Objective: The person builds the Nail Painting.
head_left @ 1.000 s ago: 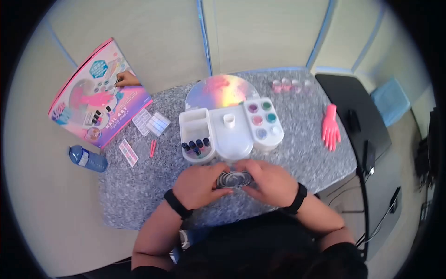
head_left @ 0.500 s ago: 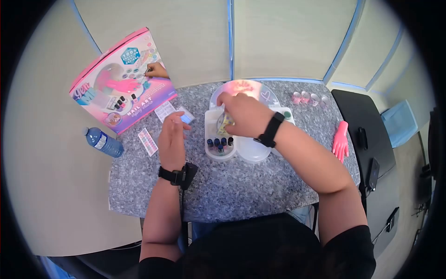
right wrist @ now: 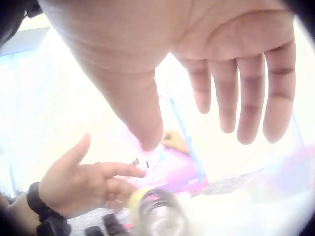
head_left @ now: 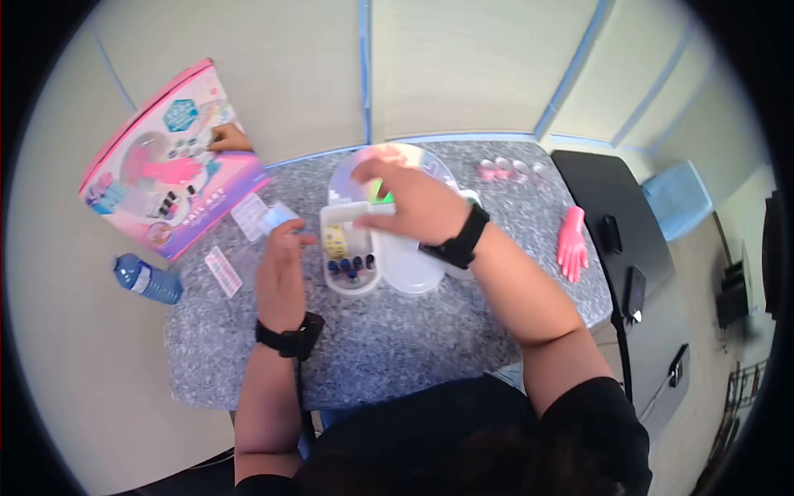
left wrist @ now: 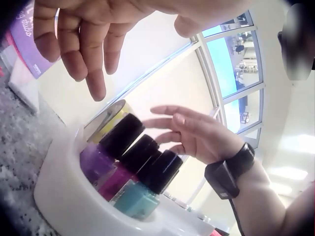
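A yellow-patterned round item (head_left: 335,241) stands in the left compartment of the white organizer (head_left: 413,281), behind several dark-capped nail polish bottles (head_left: 351,266). Above that organizer, my right hand (head_left: 418,202) hovers with fingers spread, holding nothing. In the right wrist view the same round item (right wrist: 160,216) lies below my right hand (right wrist: 197,54), not touching it. My left hand (head_left: 281,277) is raised left of the organizer, fingers loose and without an object. Purple, magenta and teal bottles (left wrist: 138,199) show below my left hand (left wrist: 93,34) in the left wrist view.
At the left are a nail art box (head_left: 169,174), a blue bottle (head_left: 147,279) and sticker sheets (head_left: 223,271). A pink model hand (head_left: 572,244) lies at the right, with small clear-and-pink pieces (head_left: 500,171) behind it. A holographic disc (head_left: 343,182) stands behind the organizer.
The stack both hands held has gone into the organizer's left compartment. My right hand has let go and lifted off; my left hand has moved away to the left. The head view has shifted.
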`<state>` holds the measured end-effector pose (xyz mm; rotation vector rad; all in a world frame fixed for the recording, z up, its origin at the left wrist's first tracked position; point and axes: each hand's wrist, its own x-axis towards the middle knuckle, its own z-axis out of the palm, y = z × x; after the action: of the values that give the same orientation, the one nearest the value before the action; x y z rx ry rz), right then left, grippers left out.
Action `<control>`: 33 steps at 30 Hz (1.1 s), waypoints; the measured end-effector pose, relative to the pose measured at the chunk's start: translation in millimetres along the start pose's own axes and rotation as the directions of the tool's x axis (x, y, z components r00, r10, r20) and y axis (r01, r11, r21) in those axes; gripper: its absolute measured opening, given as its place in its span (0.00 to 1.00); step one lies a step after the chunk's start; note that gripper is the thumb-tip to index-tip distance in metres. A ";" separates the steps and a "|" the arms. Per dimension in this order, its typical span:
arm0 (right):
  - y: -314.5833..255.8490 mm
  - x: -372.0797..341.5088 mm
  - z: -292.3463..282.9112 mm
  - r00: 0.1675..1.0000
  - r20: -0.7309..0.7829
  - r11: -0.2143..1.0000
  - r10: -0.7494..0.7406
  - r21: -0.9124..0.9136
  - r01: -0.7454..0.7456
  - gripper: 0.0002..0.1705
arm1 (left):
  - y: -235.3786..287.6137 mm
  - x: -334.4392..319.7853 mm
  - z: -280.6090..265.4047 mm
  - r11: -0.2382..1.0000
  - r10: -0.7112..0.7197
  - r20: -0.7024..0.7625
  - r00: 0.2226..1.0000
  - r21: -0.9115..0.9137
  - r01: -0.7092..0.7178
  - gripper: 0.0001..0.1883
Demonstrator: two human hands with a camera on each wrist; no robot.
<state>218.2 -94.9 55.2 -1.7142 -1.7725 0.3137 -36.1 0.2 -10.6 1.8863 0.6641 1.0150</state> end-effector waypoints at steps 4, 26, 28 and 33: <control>52.4 -26.3 -54.9 0.907 -0.357 0.947 0.224 -0.139 -0.289 0.29 | 16.4 -1.9 -5.2 0.997 0.070 -0.078 0.994 0.013 -0.069 0.29; -13.6 -109.7 -58.8 0.967 -0.125 0.900 -0.221 -0.408 0.153 0.07 | 25.6 -9.8 2.6 0.921 0.159 0.156 0.975 -0.378 -0.089 0.34; -35.5 -133.5 -26.7 0.970 -0.037 0.909 -0.242 -0.357 0.214 0.08 | 17.3 -7.0 2.7 0.876 0.130 0.329 0.935 -0.479 0.047 0.39; -39.1 -172.2 22.6 0.915 0.315 0.807 -0.253 -0.453 0.379 0.08 | 23.9 -18.6 19.9 0.865 0.128 0.510 0.851 -0.477 0.155 0.36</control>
<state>163.0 -258.7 12.6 -1.7207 -2.4535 -0.1185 -27.8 -34.2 -2.6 1.5711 0.0633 0.5325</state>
